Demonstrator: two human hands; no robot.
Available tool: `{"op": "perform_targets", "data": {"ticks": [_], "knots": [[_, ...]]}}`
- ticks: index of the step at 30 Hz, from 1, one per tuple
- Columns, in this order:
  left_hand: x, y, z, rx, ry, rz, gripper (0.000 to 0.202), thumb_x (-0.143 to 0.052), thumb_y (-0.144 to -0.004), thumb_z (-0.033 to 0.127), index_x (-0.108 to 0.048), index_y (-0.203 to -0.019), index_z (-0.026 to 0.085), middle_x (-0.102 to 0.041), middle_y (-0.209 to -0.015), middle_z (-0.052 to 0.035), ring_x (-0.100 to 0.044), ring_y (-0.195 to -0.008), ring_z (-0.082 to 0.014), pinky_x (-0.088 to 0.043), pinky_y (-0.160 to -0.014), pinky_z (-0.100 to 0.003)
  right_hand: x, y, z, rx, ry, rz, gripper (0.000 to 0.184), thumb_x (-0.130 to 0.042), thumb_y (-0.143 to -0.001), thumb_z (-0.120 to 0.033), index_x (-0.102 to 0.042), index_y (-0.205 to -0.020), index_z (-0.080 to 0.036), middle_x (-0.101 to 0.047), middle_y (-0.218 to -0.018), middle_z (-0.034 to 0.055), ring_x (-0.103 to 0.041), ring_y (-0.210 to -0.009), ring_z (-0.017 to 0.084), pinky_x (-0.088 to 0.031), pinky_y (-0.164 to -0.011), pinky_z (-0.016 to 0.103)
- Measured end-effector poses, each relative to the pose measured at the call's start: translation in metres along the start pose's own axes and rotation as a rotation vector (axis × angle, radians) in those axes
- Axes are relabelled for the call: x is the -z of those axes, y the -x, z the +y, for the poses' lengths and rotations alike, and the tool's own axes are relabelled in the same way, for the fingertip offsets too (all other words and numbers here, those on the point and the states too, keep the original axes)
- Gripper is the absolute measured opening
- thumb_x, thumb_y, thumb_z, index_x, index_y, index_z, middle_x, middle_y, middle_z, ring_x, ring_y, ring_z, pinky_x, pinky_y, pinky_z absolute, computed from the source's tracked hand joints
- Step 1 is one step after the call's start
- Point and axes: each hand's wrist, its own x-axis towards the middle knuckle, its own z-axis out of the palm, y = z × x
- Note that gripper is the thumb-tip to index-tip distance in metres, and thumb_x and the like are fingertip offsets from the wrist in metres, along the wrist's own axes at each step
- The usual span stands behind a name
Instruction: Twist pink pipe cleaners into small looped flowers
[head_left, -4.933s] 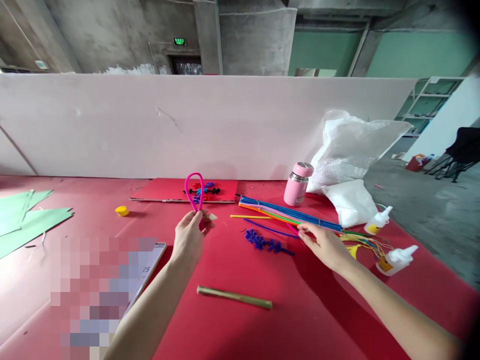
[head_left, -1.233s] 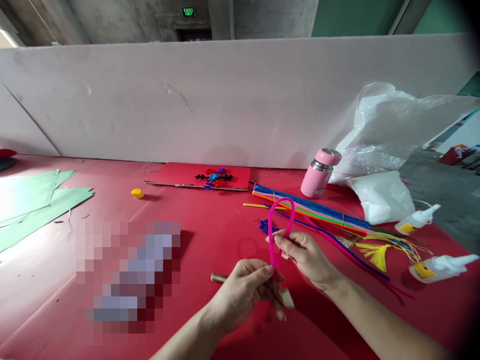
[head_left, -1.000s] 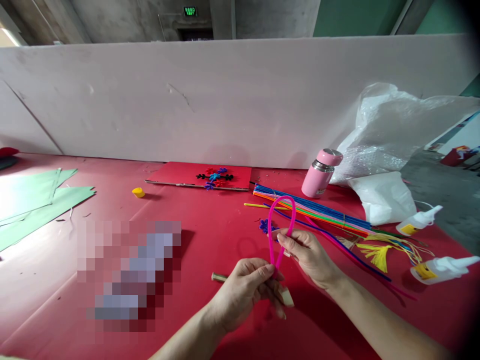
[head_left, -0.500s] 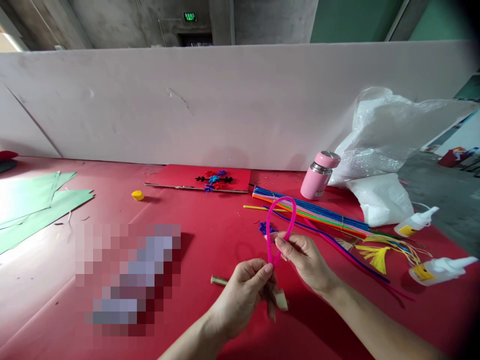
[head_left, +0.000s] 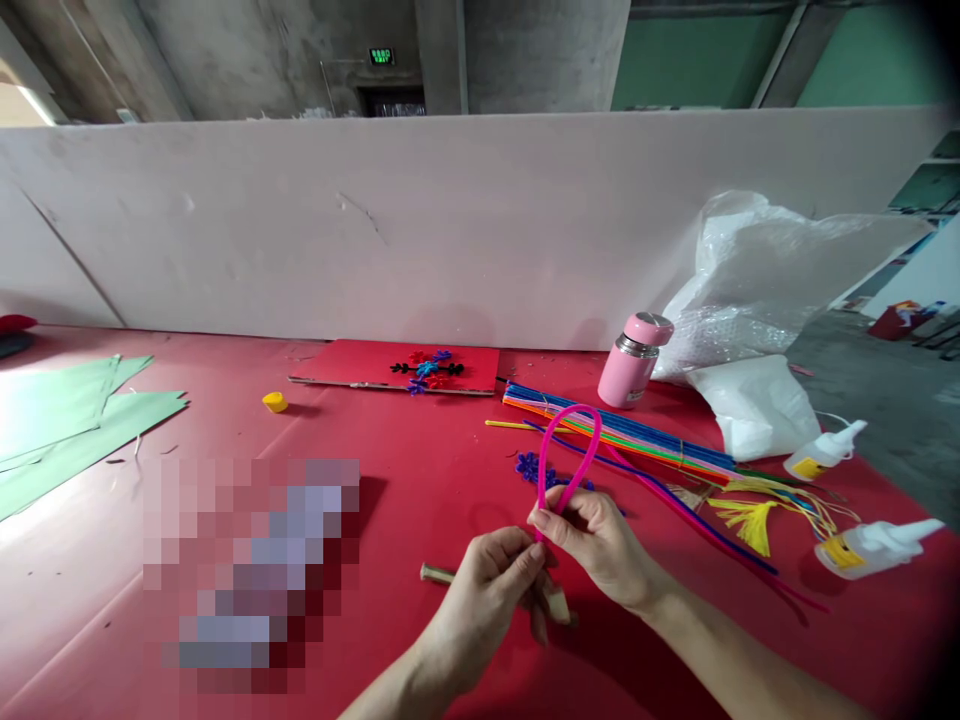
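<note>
A bright pink pipe cleaner [head_left: 568, 447] is bent into an upright loop above the red table [head_left: 375, 470]. My left hand [head_left: 487, 600] pinches the two ends together at the bottom of the loop. My right hand [head_left: 596, 545] pinches the loop's base just above, its fingers touching those of my left hand. A small beige piece [head_left: 557, 606] sticks out under my left fingers. Behind the hands lies a small purple pipe-cleaner flower [head_left: 530, 466].
A bundle of coloured pipe cleaners [head_left: 622, 435] lies to the right, with a pink flask [head_left: 631, 360], white plastic bags [head_left: 750, 300], two glue bottles [head_left: 874, 545] and yellow tassels [head_left: 746, 510]. A red card with flowers [head_left: 405, 368], a yellow cap [head_left: 274, 402], green paper [head_left: 67, 420] and a stick [head_left: 439, 574] lie about.
My right hand left the pipe-cleaner bundle and came to the loop. Both hands came nearer me with it, and my right fingers slid down to its base, against my left hand.
</note>
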Motion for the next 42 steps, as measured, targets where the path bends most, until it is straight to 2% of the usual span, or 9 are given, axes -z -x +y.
{"op": "perform_targets", "data": {"ticks": [3,7,10,19,26,34,38,40,42], "knots": [[-0.001,0.000,0.000,-0.011,-0.030,0.020,0.027,-0.056,-0.077,0.037,-0.053,-0.067,0.012,-0.062,-0.052,-0.0043,-0.056,-0.042,-0.0122,-0.039,-0.037,-0.020,0.005,-0.002,-0.001,-0.011,-0.043,0.098,0.020,-0.057,-0.078,-0.037,-0.060,-0.077,-0.017,-0.053,-0.061,-0.0024,-0.047,-0.057,0.011,-0.039,-0.054,0.022],[-0.003,0.004,0.000,-0.021,-0.108,-0.030,0.030,-0.054,-0.077,0.038,-0.051,-0.063,0.012,-0.063,-0.051,-0.0056,-0.050,-0.035,-0.0086,-0.036,-0.038,-0.020,0.023,-0.008,-0.011,0.100,-0.133,0.387,0.020,-0.061,-0.076,-0.034,-0.061,-0.089,-0.020,-0.061,-0.083,0.0017,-0.055,-0.073,0.014,-0.044,-0.067,0.026],[-0.004,0.007,0.000,-0.012,-0.148,-0.091,0.031,-0.054,-0.077,0.040,-0.050,-0.062,0.013,-0.063,-0.054,-0.0055,-0.048,-0.035,-0.0071,-0.036,-0.039,-0.019,0.037,-0.012,-0.021,0.223,-0.168,0.579,0.023,-0.065,-0.072,-0.029,-0.062,-0.094,-0.023,-0.057,-0.076,-0.0020,-0.052,-0.067,0.011,-0.043,-0.065,0.024],[-0.006,0.014,0.008,-0.057,-0.368,-0.132,0.035,-0.046,-0.080,0.045,-0.050,-0.064,0.015,-0.058,-0.056,-0.0046,-0.046,-0.041,-0.0078,-0.036,-0.041,-0.018,0.044,-0.013,-0.038,0.381,-0.206,0.757,0.036,-0.072,-0.060,-0.019,-0.062,-0.095,-0.024,-0.060,-0.069,-0.0023,-0.054,-0.064,0.012,-0.045,-0.071,0.031],[-0.008,0.022,0.025,-0.180,-0.499,-0.104,0.028,-0.043,-0.083,0.037,-0.046,-0.063,0.017,-0.056,-0.055,-0.0040,-0.056,-0.053,-0.0136,-0.043,-0.053,-0.023,0.038,-0.014,-0.069,0.410,-0.411,0.727,0.035,-0.070,-0.061,-0.010,-0.061,-0.092,-0.022,-0.061,-0.062,-0.0056,-0.056,-0.063,0.008,-0.041,-0.084,0.029],[-0.010,0.021,0.031,-0.155,-0.428,-0.027,0.031,-0.051,-0.079,0.041,-0.046,-0.060,0.017,-0.055,-0.047,-0.0020,-0.051,-0.043,-0.0102,-0.038,-0.046,-0.020,0.021,-0.033,-0.087,0.396,-0.560,0.670,0.023,-0.067,-0.067,-0.013,-0.058,-0.086,-0.022,-0.053,-0.062,-0.0088,-0.052,-0.057,0.005,-0.043,-0.073,0.023],[-0.003,0.011,0.019,-0.080,-0.248,0.027,0.036,-0.055,-0.074,0.047,-0.050,-0.059,0.015,-0.053,-0.041,0.0004,-0.038,-0.034,-0.0044,-0.025,-0.038,-0.017,0.022,-0.047,-0.077,0.240,-0.625,0.486,0.021,-0.067,-0.069,-0.020,-0.060,-0.088,-0.023,-0.057,-0.064,-0.0065,-0.055,-0.064,0.008,-0.043,-0.066,0.022],[0.001,0.005,0.012,0.002,-0.077,-0.023,0.041,-0.062,-0.065,0.053,-0.051,-0.058,0.014,-0.049,-0.039,0.0027,-0.036,-0.032,-0.0040,-0.020,-0.036,-0.017,0.023,-0.053,-0.072,0.108,-0.692,0.395,0.023,-0.064,-0.073,-0.028,-0.060,-0.096,-0.024,-0.064,-0.081,-0.0022,-0.056,-0.075,0.009,-0.041,-0.065,0.020],[0.004,0.001,0.006,0.015,0.060,0.025,0.039,-0.067,-0.062,0.049,-0.053,-0.058,0.012,-0.051,-0.045,0.0017,-0.038,-0.037,-0.0035,-0.022,-0.040,-0.016,0.022,-0.057,-0.065,0.010,-0.819,0.339,0.026,-0.056,-0.079,-0.037,-0.059,-0.101,-0.024,-0.065,-0.098,0.0013,-0.057,-0.089,0.012,-0.041,-0.070,0.022]]}}
